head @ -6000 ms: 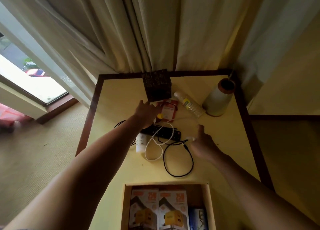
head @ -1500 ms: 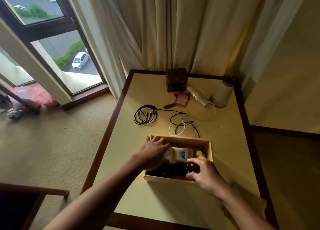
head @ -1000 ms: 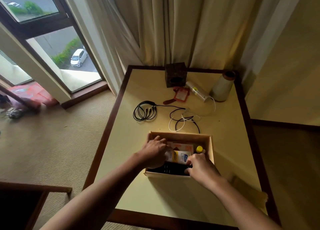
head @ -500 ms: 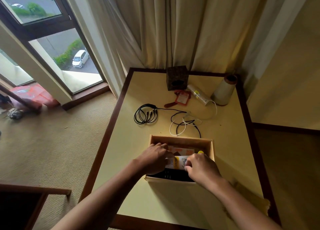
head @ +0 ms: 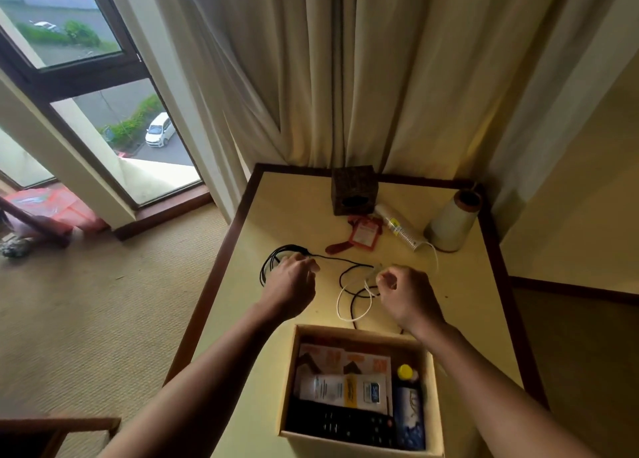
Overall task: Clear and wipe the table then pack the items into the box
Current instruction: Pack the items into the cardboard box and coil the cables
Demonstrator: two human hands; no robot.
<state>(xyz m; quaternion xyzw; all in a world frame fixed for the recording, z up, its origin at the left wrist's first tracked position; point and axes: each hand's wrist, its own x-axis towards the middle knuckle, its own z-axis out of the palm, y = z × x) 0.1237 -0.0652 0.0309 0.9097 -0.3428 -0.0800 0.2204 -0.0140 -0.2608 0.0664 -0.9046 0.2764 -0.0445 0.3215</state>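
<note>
Head view. The box (head: 359, 329) stood at the near edge of the bench (head: 460, 295), open at the top and partly filled. It contained two orange-and-white cartons lying flat, a white tube across them, a black remote control (head: 340, 424) along the near wall, a blue packet and a small bottle with a yellow cap (head: 404, 371) on the right side.

Packing was judged to be partly complete. Several items remained on the bench beyond the box: a coiled black cable (head: 273, 260), a white cable (head: 352, 305) tangled with a second loop of black cable, a red tag (head: 363, 233), a clear tube (head: 397, 226), a dark cube-shaped holder (head: 352, 191) and a pale cone of thread (head: 449, 221) at the far right corner.

The left hand (head: 288, 284) lay over the coiled black cable with its fingers curled down onto it; whether the cable was actually gripped could not be told. The right hand (head: 406, 293) was loosely clenched at the tangle of cables, its fingers appearing to pinch the white cable near its connector end.

No cloth was visible, and the pictures did not show whether wiping had taken place. With items on the surface, both clearing and wiping were judged outstanding.
</note>
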